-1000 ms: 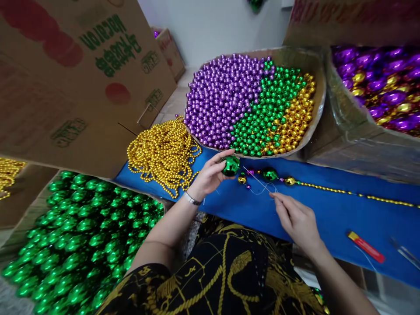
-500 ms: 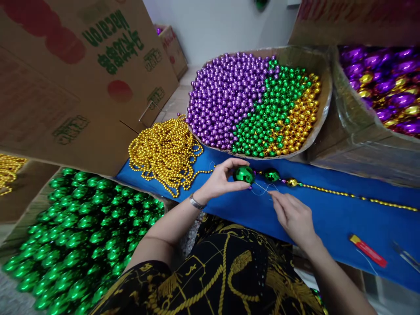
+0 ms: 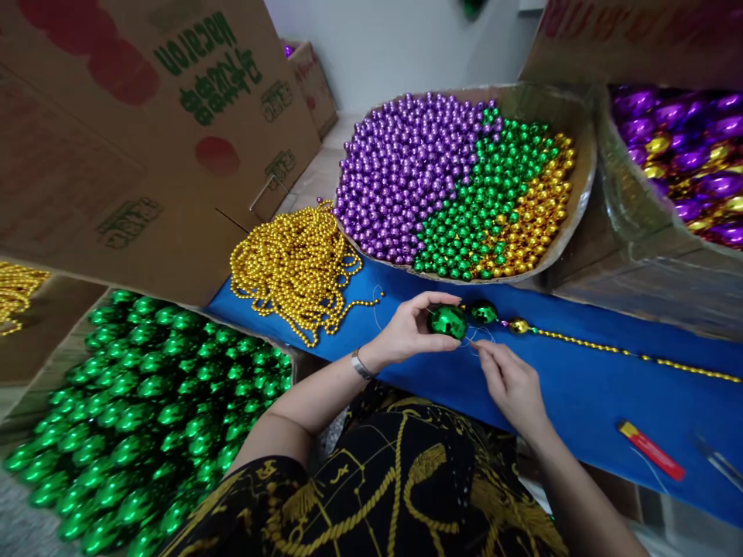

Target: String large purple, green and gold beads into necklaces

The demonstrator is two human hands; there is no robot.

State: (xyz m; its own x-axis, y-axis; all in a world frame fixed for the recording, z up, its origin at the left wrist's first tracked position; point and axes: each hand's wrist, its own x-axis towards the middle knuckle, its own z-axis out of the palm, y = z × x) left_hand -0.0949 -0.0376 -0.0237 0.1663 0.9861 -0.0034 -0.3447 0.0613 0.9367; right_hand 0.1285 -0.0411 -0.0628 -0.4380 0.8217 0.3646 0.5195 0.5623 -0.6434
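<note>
Between the thumb and fingers of my left hand [image 3: 412, 331] is a large shiny green bead [image 3: 446, 322]. My right hand [image 3: 514, 379] pinches a thin pale thread [image 3: 479, 334] just right of that bead; the thread's end is hidden by my fingertips. Beyond the hands lies another green bead [image 3: 483, 312], followed by a gold bead [image 3: 518, 326] and a long string of small gold beads [image 3: 604, 346] running right across the blue table [image 3: 580, 402]. Left of my left hand is a heap of gold bead strings [image 3: 293, 267], one strand reaching toward my wrist.
A box of small purple, green and gold beads [image 3: 406, 178] stands behind the hands. Large green beads [image 3: 145, 418] fill a box at lower left, beneath a big carton [image 3: 145, 139]. Mixed purple and gold beads [image 3: 690, 155] are at right. A red and yellow cutter [image 3: 651, 450] and tweezers-like metal tool [image 3: 720, 464] lie nearby.
My left hand with the green bead has shifted slightly right and down, closer to my right hand. The stretch of thread showing between the bead and my right fingertips is shorter.
</note>
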